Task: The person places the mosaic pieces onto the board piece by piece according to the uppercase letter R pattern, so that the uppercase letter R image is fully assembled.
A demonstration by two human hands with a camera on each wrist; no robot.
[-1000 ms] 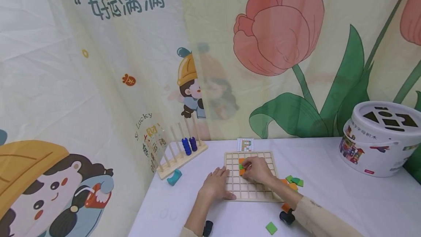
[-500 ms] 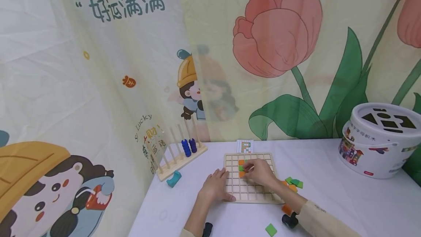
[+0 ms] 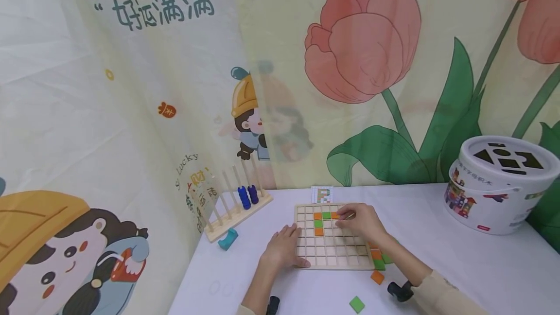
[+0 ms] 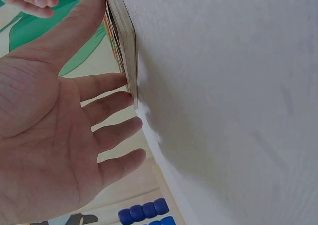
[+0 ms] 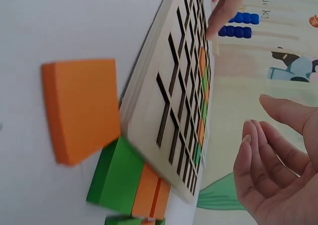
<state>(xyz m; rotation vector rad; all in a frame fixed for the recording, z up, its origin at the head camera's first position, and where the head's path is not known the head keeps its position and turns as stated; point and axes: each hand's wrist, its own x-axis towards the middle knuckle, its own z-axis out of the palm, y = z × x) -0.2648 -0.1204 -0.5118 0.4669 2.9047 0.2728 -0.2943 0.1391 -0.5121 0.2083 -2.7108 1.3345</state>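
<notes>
A wooden grid board point(image 3: 333, 252) lies on the white table, with several orange and green square tiles point(image 3: 318, 223) set in its upper cells. My left hand point(image 3: 282, 248) steadies the board, fingers straight along its left edge and thumb at the near-left corner. In the left wrist view, the fingers of my left hand point(image 4: 54, 130) are spread against the board's side point(image 4: 128, 46). My right hand point(image 3: 360, 222) hovers over the board's upper right. In the right wrist view, my right hand point(image 5: 278, 165) has thumb and fingertips apart, with nothing visible between them. A green tile point(image 5: 198, 154) sits in the grid there.
Loose orange point(image 3: 377, 277) and green tiles point(image 3: 357, 304) lie right of and in front of the board. A pattern card point(image 3: 322, 194) lies behind it. A peg rack with blue beads point(image 3: 238, 213) and a teal block point(image 3: 228, 239) stand left; a white bucket point(image 3: 498, 198) stands right.
My right hand has shifted right across the board, uncovering a green and an orange tile in the top row. My left hand stays at the board's edge. The head view has shifted slightly.
</notes>
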